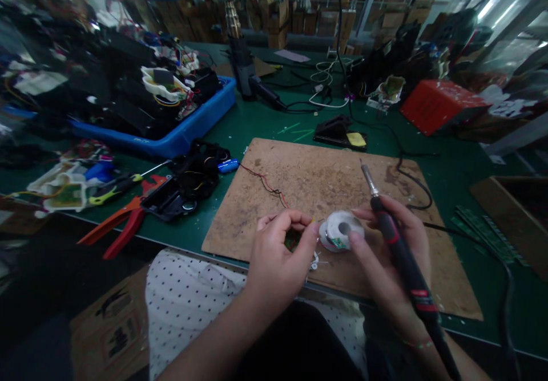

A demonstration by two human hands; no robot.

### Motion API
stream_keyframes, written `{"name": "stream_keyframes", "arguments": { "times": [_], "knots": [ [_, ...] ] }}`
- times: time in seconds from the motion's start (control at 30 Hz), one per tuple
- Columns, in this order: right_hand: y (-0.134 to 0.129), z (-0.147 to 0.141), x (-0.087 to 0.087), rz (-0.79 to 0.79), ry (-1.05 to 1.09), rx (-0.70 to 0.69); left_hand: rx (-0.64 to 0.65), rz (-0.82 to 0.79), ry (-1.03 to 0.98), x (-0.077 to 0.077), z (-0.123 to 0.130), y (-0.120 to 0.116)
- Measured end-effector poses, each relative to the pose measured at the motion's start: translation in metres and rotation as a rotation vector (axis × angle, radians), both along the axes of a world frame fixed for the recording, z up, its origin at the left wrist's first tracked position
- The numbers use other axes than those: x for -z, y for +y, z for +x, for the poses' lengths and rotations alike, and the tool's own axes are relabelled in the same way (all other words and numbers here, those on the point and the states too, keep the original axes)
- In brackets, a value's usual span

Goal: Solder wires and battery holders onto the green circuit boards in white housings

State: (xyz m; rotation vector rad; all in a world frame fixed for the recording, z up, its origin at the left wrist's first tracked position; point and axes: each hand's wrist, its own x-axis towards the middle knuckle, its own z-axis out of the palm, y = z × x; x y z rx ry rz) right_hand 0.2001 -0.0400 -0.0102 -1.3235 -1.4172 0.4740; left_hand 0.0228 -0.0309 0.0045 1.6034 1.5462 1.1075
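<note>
My right hand [398, 255] holds a black and red soldering iron [400, 250], its metal tip pointing up and away. The thumb and fingers of that same hand also grip a spool of solder wire [342, 230]. Close beside the spool, my left hand [282, 252] is closed, thumb and forefinger pinched together; what is between them is too small to make out. Part of a small green circuit board [292, 239] shows in the hollow of this hand. Red and black wires [268, 184] run from near it to a blue cylindrical part [228, 166].
A scuffed brown board [299, 167] lies on the green table. To the left are red-handled pliers [128, 221], a screwdriver [115, 190], black housings [184, 184] and a full blue bin [171, 141]. Behind stand a heat gun [244, 67], an iron stand [336, 130] and a red box [443, 107].
</note>
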Motion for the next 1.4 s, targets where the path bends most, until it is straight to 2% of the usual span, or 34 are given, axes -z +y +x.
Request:
{"name": "stream_keyframes", "arguments": {
  "times": [0.23,0.4,0.57,0.67,0.8,0.93,1.1,1.4],
  "knots": [
    [0.000,-0.002,-0.003,0.010,-0.109,-0.008,-0.085,0.122,0.134,0.005,0.008,-0.001],
    [0.007,-0.001,-0.001,-0.004,-0.096,-0.003,0.053,0.133,0.176,0.004,0.003,-0.003],
    [0.009,0.000,0.002,-0.028,-0.040,-0.017,0.196,0.171,0.246,-0.005,-0.004,0.001],
    [0.009,0.000,0.003,-0.039,-0.012,-0.034,0.236,0.216,0.296,-0.009,-0.006,0.003],
    [0.009,-0.002,0.004,-0.024,0.010,-0.055,0.218,0.235,0.291,-0.009,-0.005,0.001],
    [0.008,-0.003,0.003,-0.012,0.012,-0.064,0.136,0.313,0.290,-0.005,-0.001,-0.004],
    [0.006,-0.003,0.004,-0.023,0.018,-0.070,0.222,0.360,0.257,0.000,0.002,-0.005],
    [0.007,0.002,0.004,0.021,0.048,0.003,0.188,0.437,0.259,0.003,0.006,-0.003]
  ]
}}
